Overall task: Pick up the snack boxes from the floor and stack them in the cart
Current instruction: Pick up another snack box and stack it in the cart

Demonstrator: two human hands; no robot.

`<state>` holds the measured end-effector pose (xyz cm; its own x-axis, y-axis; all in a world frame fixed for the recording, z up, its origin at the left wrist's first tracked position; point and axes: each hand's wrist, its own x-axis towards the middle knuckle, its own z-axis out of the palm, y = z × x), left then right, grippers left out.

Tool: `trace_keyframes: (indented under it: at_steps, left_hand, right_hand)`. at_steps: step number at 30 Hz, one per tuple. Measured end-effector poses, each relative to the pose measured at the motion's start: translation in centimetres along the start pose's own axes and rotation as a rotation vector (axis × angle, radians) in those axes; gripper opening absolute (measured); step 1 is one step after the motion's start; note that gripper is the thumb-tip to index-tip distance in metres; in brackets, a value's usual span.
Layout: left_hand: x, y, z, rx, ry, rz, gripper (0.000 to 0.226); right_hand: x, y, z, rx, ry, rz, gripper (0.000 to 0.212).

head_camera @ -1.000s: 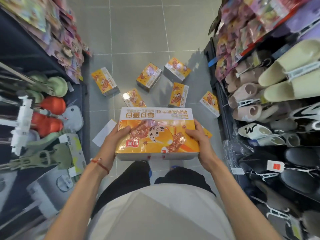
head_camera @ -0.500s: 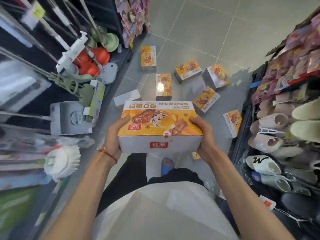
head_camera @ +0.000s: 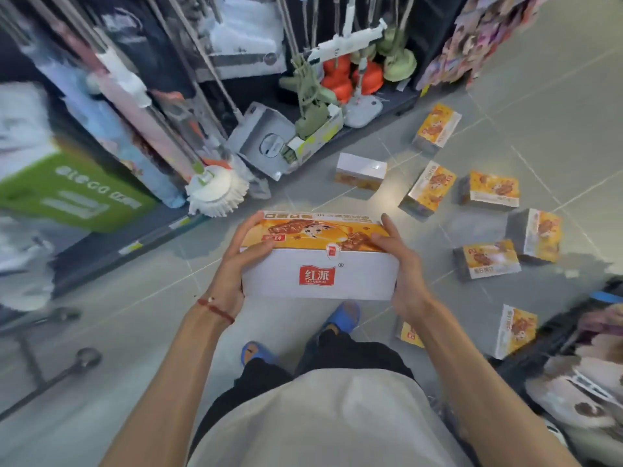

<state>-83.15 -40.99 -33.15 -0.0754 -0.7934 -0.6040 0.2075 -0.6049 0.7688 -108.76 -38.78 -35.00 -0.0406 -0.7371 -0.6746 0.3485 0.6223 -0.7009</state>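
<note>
I hold an orange and white snack box [head_camera: 320, 261] level at waist height, its white side with a red logo facing me. My left hand [head_camera: 236, 264] grips its left end and my right hand [head_camera: 401, 264] grips its right end, thumbs on top. Several more snack boxes lie scattered on the grey tiled floor to the right: one far off [head_camera: 436, 128], a white-topped one [head_camera: 360, 171], others [head_camera: 428, 188] [head_camera: 494, 188] [head_camera: 536, 235] [head_camera: 485, 259], and two near my feet [head_camera: 514, 330] [head_camera: 409, 333]. Part of a metal frame with a wheel [head_camera: 87, 357], perhaps the cart, shows at lower left.
A shelf of mops, brushes and plungers [head_camera: 215, 188] runs along the left, with a grey appliance box [head_camera: 269, 143] on its low ledge. A dark shelf of slippers [head_camera: 586, 365] sits at the right edge. My blue sandals [head_camera: 340, 318] stand on open floor below the box.
My view has swung left, so the mop shelf now fills the upper frame and the floor boxes have shifted to the right. The held box stays between both hands.
</note>
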Motion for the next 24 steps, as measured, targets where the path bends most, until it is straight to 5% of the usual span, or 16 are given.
trace_keyframes:
  at_steps: [12, 24]
  left_hand:
    - [-16.2, -6.5, -21.0, -0.196, 0.537, 0.110, 0.055]
    - [-30.1, -13.0, -35.7, -0.244, 0.891, 0.236, 0.064]
  right_hand:
    - [-6.4, 11.0, 20.0, -0.599, -0.461, -0.168, 0.104]
    - [-14.1, 22.7, 36.4, -0.784, -0.730, -0.198, 0.086]
